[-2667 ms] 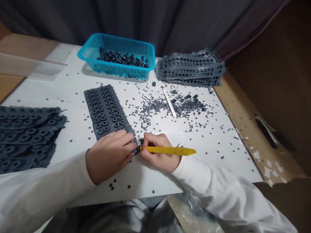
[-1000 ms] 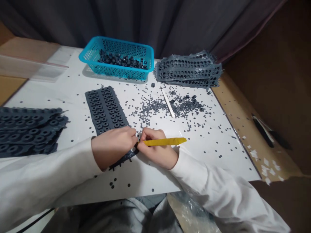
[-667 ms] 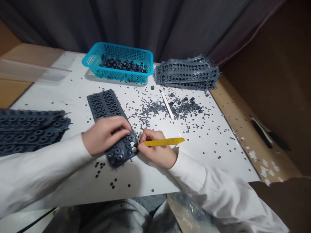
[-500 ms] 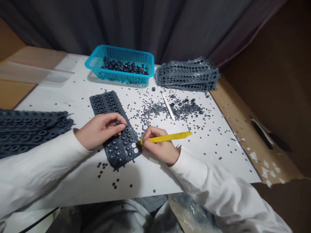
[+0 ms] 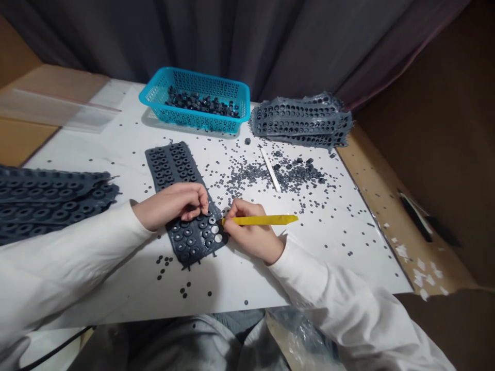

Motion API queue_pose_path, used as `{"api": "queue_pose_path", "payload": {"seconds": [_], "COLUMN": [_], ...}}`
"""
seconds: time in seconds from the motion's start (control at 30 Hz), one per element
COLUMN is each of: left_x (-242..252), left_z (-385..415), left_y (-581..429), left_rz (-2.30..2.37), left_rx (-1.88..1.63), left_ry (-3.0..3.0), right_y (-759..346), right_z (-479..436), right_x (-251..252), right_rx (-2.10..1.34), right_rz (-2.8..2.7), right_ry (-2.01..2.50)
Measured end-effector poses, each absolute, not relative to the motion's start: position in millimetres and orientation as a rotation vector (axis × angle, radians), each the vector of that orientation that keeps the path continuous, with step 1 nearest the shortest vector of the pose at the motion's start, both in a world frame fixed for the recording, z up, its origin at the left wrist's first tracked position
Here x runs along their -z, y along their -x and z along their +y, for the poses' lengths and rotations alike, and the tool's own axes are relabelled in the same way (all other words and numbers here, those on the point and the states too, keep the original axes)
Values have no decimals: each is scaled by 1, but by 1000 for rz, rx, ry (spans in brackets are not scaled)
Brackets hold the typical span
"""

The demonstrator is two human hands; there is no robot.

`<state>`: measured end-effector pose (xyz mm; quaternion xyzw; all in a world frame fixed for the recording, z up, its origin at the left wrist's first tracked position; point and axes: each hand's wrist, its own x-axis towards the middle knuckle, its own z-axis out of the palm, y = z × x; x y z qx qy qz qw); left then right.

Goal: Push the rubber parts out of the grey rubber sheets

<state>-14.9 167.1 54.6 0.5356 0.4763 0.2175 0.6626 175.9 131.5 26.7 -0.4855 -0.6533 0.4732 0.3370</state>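
Note:
A dark rubber sheet with rows of ring-shaped parts lies slanted on the white table. At its lower right edge two holes show white. My right hand is closed round a yellow pen-like tool, its dark tip at the sheet's right edge beside the white holes. Over the middle of the sheet rests my left hand, fingers curled in; whatever the fingertips hold, if anything, is hidden.
A blue basket of small dark parts stands at the back, beside stacked perforated sheets. More sheets lie left. A white tool lies among scattered dark discs. Black-handled tools lie at right.
My left hand has moved slightly right along the sheet and its fingers have curled in more. The yellow tool has shifted a little to the left in my right hand.

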Motion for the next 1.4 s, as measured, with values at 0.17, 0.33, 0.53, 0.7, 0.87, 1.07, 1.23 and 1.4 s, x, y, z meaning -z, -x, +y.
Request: {"api": "queue_pose_path", "payload": {"seconds": [0.17, 0.33, 0.53, 0.7, 0.87, 1.07, 1.23, 1.4], "left_x": [-60, -58, -55, -51, -55, -55, -50, -45], "left_z": [161, 154, 157, 165, 166, 165, 166, 164], "left_y": [13, 8, 6, 11, 13, 13, 13, 13], "left_rz": [1073, 965, 956, 998, 932, 992, 908, 978], "left_rx": [-404, -361, -334, -385, -428, -458, -542, -587], "left_ry": [-1920, -2316, -2378, -2305, -2142, -1415, -1044, -1234], "right_y": [-176, -176, -176, -176, -176, -176, -177, -176], "right_z": [132, 132, 133, 133, 133, 133, 133, 133], "right_x": [-27, -27, -26, -25, -24, -26, -25, -26], "right_rx": [-1206, -1200, -1217, -1231, -1225, -1237, -1226, -1218], "right_rz": [-1753, -1736, -1716, -1703, -1705, -1710, -1700, -1703], "right_ry": [1279, 1290, 1264, 1272, 1272, 1282, 1287, 1294]}}
